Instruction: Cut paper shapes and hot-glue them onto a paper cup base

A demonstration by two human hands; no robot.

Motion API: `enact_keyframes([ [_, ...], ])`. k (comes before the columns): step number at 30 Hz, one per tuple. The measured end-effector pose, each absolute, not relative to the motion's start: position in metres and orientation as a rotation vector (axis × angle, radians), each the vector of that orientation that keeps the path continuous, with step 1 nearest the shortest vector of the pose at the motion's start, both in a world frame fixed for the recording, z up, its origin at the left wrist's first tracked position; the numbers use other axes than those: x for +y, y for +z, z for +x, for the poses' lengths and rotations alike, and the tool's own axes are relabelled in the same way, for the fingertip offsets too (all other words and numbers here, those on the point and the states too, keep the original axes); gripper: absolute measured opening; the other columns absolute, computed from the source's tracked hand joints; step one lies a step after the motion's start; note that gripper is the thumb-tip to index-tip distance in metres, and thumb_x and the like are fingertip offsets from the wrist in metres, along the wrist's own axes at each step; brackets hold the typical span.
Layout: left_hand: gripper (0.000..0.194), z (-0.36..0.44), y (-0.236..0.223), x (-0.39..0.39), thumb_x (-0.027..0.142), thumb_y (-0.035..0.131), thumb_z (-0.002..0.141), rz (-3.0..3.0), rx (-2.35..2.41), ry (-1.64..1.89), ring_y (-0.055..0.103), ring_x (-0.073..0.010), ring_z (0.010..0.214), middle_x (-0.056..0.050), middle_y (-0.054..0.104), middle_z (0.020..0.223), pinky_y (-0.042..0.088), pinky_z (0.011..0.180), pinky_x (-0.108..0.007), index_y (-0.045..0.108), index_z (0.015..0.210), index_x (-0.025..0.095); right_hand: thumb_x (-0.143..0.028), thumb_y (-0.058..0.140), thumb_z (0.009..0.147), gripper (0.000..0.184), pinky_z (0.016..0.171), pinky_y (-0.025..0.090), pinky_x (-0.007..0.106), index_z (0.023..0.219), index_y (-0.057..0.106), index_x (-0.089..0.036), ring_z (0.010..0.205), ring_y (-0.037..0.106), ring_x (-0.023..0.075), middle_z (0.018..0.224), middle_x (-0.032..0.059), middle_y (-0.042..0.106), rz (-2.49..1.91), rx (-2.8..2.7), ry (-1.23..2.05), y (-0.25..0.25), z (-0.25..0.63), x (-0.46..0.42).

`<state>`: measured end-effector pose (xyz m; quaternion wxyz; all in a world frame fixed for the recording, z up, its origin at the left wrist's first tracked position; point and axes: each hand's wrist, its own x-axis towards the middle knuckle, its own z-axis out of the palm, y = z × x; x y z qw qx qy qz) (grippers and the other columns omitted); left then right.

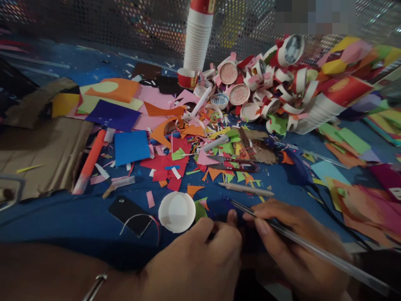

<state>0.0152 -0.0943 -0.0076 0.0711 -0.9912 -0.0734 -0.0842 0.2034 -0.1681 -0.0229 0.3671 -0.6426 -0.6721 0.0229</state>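
Observation:
My right hand (299, 246) grips a clear-barrelled pen (308, 242) with a dark tip section. The pen's point rests at the far edge of a small dark blue piece of paper (221, 205). Curled fingers of my left hand (200, 251) pinch the near side of that paper, partly hiding it. Just left of my left hand stands a white paper cup (177, 212), its inside facing up. A black tag (131, 215) with a thin string lies further left. Beyond the pen tip lies a light wooden-looking stick (247, 189), pointed at one end.
Scissors (233, 164) lie among paper scraps (175, 163). Tall stacks of paper cups (197, 39) and a heap of cut cups (239, 95) stand at the back. A blue glue gun (296, 165) with its cable is at right; cardboard (44, 154) lies left.

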Motion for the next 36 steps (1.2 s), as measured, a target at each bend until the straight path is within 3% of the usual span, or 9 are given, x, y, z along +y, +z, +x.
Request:
enact_keyframes([
  [7,0.034,0.014,-0.009,-0.095,0.026,0.047,0.099,-2.976,-0.222,-0.262,0.055,-0.0158,0.087,-0.005,0.073,0.103,0.043,0.070,-0.029,0.075,0.116,0.015,-0.015,0.059,0.091,0.011,0.077,0.051,0.030,0.095,0.064,-0.023,0.081,0.070,0.0161,0.088,-0.0011,0.074,-1.672,-1.690,0.050,-0.026,0.203,-0.168],
  [13,0.034,0.014,-0.010,-0.093,0.026,0.046,0.100,-2.994,-0.227,-0.286,0.053,-0.0154,0.082,-0.004,0.073,0.095,0.042,0.070,-0.029,0.076,0.112,0.015,-0.016,0.059,0.091,0.010,0.076,0.051,0.030,0.096,0.064,-0.024,0.080,0.070,0.0162,0.089,-0.0014,0.074,-1.669,-1.694,0.079,-0.025,0.203,-0.167],
  [22,0.034,0.011,-0.013,-0.094,0.028,0.046,0.100,-2.988,-0.205,-0.323,0.056,-0.0179,0.091,-0.005,0.074,0.104,0.042,0.079,-0.031,0.076,0.111,0.017,-0.015,0.060,0.090,0.012,0.076,0.052,0.027,0.096,0.064,-0.024,0.081,0.070,0.0141,0.089,-0.0026,0.074,-1.661,-1.692,0.074,-0.024,0.204,-0.166],
  [36,0.042,0.008,-0.018,-0.097,0.025,0.037,0.100,-2.995,-0.191,-0.332,0.059,-0.0254,0.122,-0.009,0.071,0.127,0.039,0.105,-0.042,0.070,0.124,0.015,-0.013,0.062,0.088,0.012,0.072,0.053,0.026,0.096,0.064,-0.022,0.075,0.071,0.0136,0.086,-0.0021,0.074,-1.610,-1.749,-0.001,-0.025,0.208,-0.164],
])
